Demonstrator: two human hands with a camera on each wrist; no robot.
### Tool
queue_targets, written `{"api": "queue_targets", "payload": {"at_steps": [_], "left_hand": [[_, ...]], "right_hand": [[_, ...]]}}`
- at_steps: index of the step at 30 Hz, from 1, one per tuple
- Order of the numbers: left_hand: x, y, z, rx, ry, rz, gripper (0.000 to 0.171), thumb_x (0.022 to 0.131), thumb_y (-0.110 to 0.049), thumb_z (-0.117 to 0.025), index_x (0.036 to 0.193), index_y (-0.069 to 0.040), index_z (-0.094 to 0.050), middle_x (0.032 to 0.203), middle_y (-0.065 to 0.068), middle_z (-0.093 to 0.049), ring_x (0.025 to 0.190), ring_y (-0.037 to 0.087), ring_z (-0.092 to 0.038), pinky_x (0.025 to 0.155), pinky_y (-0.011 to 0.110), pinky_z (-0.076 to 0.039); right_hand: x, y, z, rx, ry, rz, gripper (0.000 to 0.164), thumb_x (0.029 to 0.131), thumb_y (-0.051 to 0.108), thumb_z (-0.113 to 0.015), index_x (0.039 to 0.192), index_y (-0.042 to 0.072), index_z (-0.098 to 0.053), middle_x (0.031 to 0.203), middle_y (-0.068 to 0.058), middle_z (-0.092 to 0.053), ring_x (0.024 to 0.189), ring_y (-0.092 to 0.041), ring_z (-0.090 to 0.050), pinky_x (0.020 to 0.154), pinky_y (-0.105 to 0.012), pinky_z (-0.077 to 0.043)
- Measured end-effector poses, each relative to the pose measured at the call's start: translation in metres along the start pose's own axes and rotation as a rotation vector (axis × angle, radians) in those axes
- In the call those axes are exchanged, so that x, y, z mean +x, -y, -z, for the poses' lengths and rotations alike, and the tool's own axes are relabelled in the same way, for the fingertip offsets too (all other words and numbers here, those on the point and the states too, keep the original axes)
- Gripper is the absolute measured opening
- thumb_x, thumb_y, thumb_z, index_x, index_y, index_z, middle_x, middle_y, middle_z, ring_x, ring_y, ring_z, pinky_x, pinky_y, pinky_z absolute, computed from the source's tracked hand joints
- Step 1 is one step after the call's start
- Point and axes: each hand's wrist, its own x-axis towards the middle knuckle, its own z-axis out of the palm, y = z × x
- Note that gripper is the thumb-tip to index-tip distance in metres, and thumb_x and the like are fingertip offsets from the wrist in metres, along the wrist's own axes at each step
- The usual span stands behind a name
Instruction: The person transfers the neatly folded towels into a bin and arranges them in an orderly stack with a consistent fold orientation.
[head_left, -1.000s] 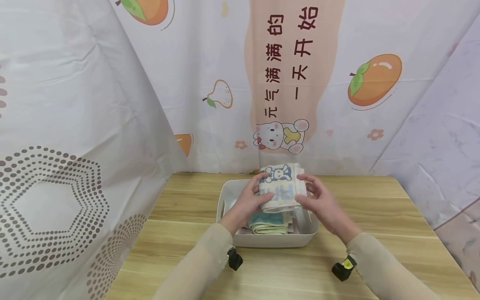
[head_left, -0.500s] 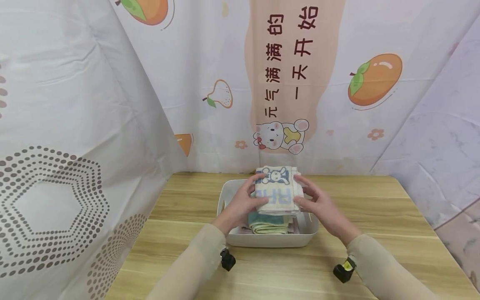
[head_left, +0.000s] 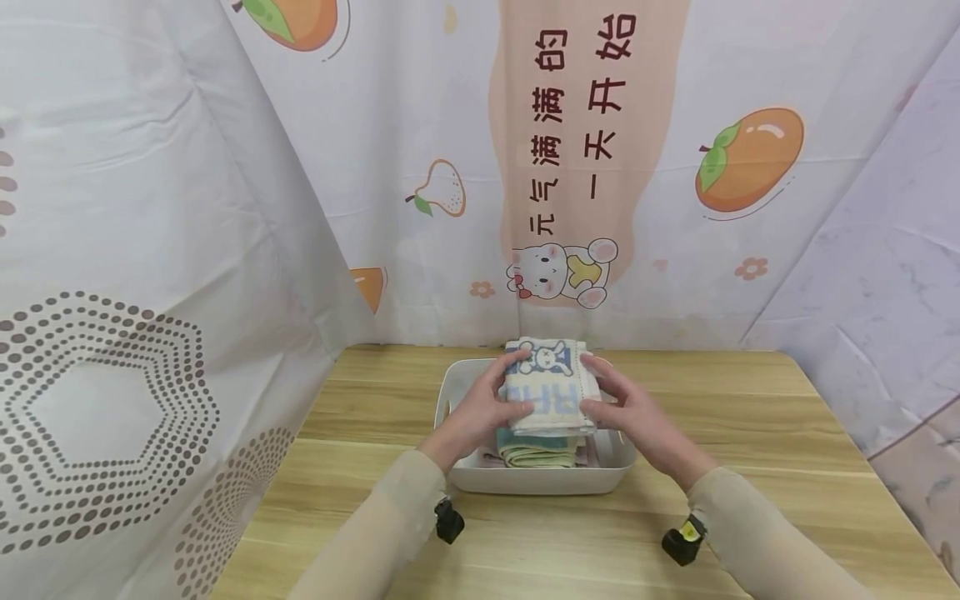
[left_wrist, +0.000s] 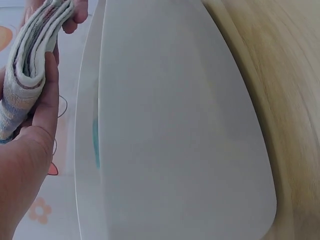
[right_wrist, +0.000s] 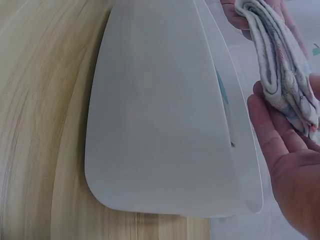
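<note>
A folded towel (head_left: 551,392), cream and blue with a bunny print, is held level above the white bin (head_left: 540,481). My left hand (head_left: 483,408) grips its left side, thumb on top and fingers tucked at the edge. On the opposite side my right hand (head_left: 626,408) pinches it the same way. Both wrist views show the towel's stacked folds (left_wrist: 32,55) between the hands, raised over the bin's rim. Beneath it in the bin lies another folded towel (head_left: 536,454), teal and pale yellow, partly covered. Something pinkish (head_left: 590,454) shows under that one.
The bin stands on a wooden table (head_left: 720,417), towards its back edge. Behind hangs a white printed curtain (head_left: 450,100), with more sheeting (head_left: 150,208) on the left and a marbled sheet (head_left: 870,317) on the right. A small black camera sits on each wrist.
Both hands have shifted the bunny towel slightly left and lowered it towards the bin. Their hold on it looks unchanged, and the bin has stayed in place.
</note>
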Motion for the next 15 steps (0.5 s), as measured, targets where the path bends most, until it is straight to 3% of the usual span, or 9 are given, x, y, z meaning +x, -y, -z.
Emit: {"api": "queue_targets", "payload": {"at_steps": [3, 7, 12, 15], "left_hand": [[-0.0027, -0.0007, 0.0017, 0.041, -0.010, 0.002, 0.081, 0.089, 0.002, -0.075, 0.153, -0.037, -0.043, 0.165, 0.008, -0.026, 0.103, 0.025, -0.065, 0.080, 0.033, -0.059], [-0.0056, -0.0006, 0.0038, 0.137, -0.027, 0.014, 0.083, 0.089, -0.002, -0.077, 0.155, -0.036, -0.040, 0.167, 0.006, -0.023, 0.123, 0.028, -0.056, 0.095, 0.037, -0.053], [-0.0063, 0.0028, 0.0067, 0.246, -0.035, 0.030, 0.084, 0.088, -0.007, -0.079, 0.156, -0.036, -0.038, 0.167, 0.007, -0.024, 0.134, 0.029, -0.047, 0.107, 0.043, -0.045], [-0.0066, 0.0056, 0.0082, 0.278, -0.033, 0.045, 0.085, 0.088, -0.008, -0.080, 0.156, -0.036, -0.039, 0.166, 0.010, -0.026, 0.134, 0.031, -0.047, 0.109, 0.047, -0.043]], "right_hand": [[0.0005, 0.0005, -0.0021, -0.009, -0.006, -0.005, 0.074, 0.099, 0.026, -0.069, 0.161, 0.022, -0.030, 0.155, -0.023, -0.038, 0.117, -0.031, -0.063, 0.090, -0.033, -0.056], [0.0017, -0.0015, -0.0040, -0.029, -0.019, -0.003, 0.074, 0.098, 0.023, -0.071, 0.160, 0.019, -0.032, 0.144, -0.024, -0.044, 0.111, -0.031, -0.065, 0.089, -0.030, -0.056], [0.0028, -0.0041, -0.0071, -0.084, -0.020, 0.000, 0.078, 0.096, 0.022, -0.074, 0.161, 0.027, -0.031, 0.137, -0.023, -0.047, 0.106, -0.030, -0.065, 0.088, -0.031, -0.056], [0.0032, -0.0052, -0.0089, -0.131, -0.011, -0.014, 0.075, 0.097, 0.024, -0.073, 0.160, 0.032, -0.034, 0.145, -0.023, -0.043, 0.110, -0.031, -0.064, 0.088, -0.033, -0.055]]}}
